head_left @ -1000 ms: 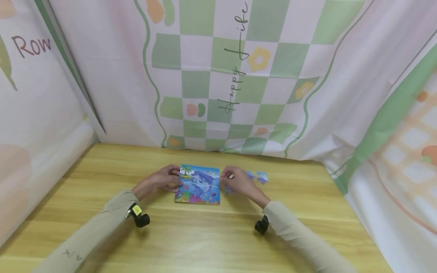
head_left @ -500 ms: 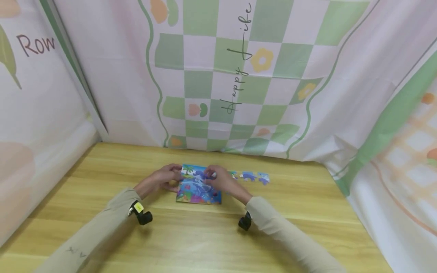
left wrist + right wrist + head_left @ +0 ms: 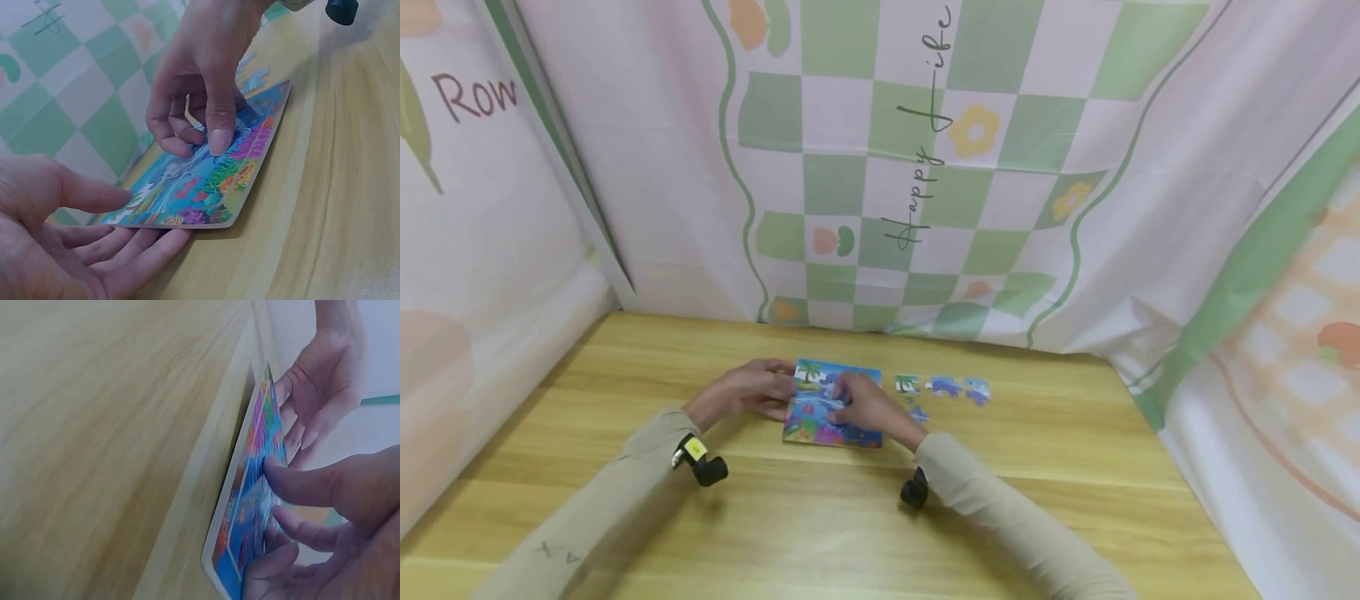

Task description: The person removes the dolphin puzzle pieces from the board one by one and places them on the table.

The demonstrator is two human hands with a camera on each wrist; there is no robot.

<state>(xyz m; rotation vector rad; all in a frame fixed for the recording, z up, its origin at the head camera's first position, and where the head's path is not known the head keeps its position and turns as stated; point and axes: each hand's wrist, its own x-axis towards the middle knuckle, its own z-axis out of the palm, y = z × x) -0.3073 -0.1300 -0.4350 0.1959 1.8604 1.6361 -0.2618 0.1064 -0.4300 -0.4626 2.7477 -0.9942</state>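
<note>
A square jigsaw puzzle (image 3: pixel 811 430) with a dolphin, a palm tree and bright sea plants lies on the wooden table. My left hand (image 3: pixel 747 388) holds its left edge, thumb on top and fingers under the edge, as the left wrist view shows. Over the middle of the puzzle, my right hand (image 3: pixel 872 407) touches the picture with its thumb and bent fingertips. A gap shows between that thumb and the fingers in the left wrist view (image 3: pixel 209 81), and no piece can be made out there. Part of the picture is hidden under the right hand.
Right of the puzzle lie loose jigsaw pieces: a palm tree piece (image 3: pixel 906 383), a dolphin piece (image 3: pixel 944 387), a blue and white piece (image 3: pixel 977 391) and a smaller blue one (image 3: pixel 919 413). A checked cloth (image 3: pixel 925 196) hangs behind the table (image 3: pixel 805 533).
My right hand has moved left from beside the puzzle's right edge onto its middle, uncovering the loose pieces on the right. The left hand has stayed at the left edge.
</note>
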